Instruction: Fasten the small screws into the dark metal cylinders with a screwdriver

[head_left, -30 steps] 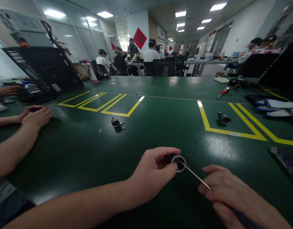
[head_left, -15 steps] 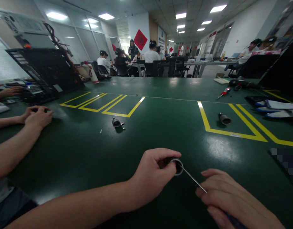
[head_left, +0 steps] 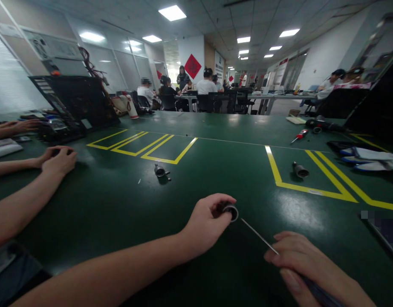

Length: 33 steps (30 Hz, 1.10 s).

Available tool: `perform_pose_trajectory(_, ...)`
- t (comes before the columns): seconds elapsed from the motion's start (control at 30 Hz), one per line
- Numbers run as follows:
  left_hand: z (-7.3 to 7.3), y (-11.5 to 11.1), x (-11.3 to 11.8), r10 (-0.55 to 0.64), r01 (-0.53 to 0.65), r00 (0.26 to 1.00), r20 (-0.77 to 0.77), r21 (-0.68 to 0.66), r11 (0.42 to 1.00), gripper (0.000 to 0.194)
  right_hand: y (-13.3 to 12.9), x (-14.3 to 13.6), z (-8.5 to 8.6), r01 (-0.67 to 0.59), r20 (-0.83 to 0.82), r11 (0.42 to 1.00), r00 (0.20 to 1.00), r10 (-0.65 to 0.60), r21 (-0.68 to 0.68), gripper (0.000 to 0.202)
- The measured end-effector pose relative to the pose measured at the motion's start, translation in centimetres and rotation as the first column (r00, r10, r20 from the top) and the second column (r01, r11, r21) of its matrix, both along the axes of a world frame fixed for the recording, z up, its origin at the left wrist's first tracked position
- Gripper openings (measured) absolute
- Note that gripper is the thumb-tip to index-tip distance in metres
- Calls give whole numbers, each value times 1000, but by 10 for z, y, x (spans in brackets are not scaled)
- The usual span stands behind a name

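Observation:
My left hand (head_left: 206, 224) grips a round, hollow metal part (head_left: 231, 212) between thumb and fingers, its open end facing right. In my right hand (head_left: 314, 266) is a screwdriver with a thin metal shaft (head_left: 259, 236); its dark handle lies mostly under the palm. The shaft's tip points at the part and stands a little apart from its rim. Beyond my left hand, a similar metal part (head_left: 160, 170) rests on the green table (head_left: 119, 213) beside small metal pieces (head_left: 169, 175). Another such part (head_left: 300, 170) lies inside a yellow taped outline at the right.
A co-worker's hands (head_left: 59, 162) are at the left. A red-handled screwdriver (head_left: 300, 136) and white-blue gloves (head_left: 369, 158) lie at the right, with a dark flat object (head_left: 383, 232) near the right edge. Black equipment (head_left: 75, 100) stands at the back left.
The screwdriver's tip has come out of the hollow part. My left hand has moved slightly left with the part, and the camera view has tilted up a little.

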<state>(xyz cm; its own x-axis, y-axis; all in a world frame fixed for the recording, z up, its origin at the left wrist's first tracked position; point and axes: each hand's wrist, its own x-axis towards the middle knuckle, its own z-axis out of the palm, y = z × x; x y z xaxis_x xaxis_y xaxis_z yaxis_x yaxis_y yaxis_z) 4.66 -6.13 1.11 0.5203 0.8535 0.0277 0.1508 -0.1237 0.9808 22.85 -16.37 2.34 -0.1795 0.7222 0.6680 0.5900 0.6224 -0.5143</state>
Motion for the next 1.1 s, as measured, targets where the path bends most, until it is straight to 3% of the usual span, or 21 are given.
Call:
perform_pose_trajectory(0.13, -13, 24, -1, -17, 21, 999, -48, 101, 995, 53, 0, -4, 0, 108, -78, 987, 990, -118, -120, 10)
perform_pose_trajectory(0.23, -20, 47, 7, 28, 20, 986, -164, 281, 960, 44, 9, -3, 4, 141, -146, 951, 972, -187, -275, 12)
perform_pose_trajectory(0.37, -16, 80, 24, 160, 67, 909, -385, 515, 855, 39, 38, 0, 3, 132, -251, 845, 921, -297, -518, 23)
perform_pose_trajectory(0.47, -8, 101, 37, 251, 158, 840, -482, 658, 736, 26, 68, 0, 1, 65, -474, 823, 790, -388, -565, 30)
perform_pose_trajectory(0.53, -6, 113, 45, 290, 159, 829, -479, 699, 698, 27, 88, -1, 0, 18, -643, 841, 636, -427, -541, 30)
perform_pose_trajectory(0.6, -7, 124, 51, 293, 131, 837, -462, 689, 713, 30, 105, -1, -1, 4, -744, 862, 503, -440, -508, 29)
perform_pose_trajectory(0.63, -8, 128, 53, 286, 100, 843, -455, 656, 748, 30, 113, -1, -2, -2, -776, 875, 463, -428, -484, 26)
perform_pose_trajectory(0.7, -12, 136, 56, 250, 41, 862, -440, 553, 832, 32, 127, 0, -4, -18, -825, 903, 415, -384, -429, 19)
perform_pose_trajectory(0.77, -17, 142, 56, 232, 1, 886, -402, 501, 866, 34, 139, 1, -8, -38, -857, 923, 390, -338, -382, 13)
perform_pose_trajectory(0.97, -25, 150, 51, 213, 13, 912, -350, 544, 839, 18, 157, 3, -17, -105, -880, 940, 399, -259, -324, 9)
perform_pose_trajectory(1.1, -27, 150, 49, 148, -2, 963, -227, 541, 841, 14, 151, 5, -25, -190, -866, 935, 466, -183, -300, 10)
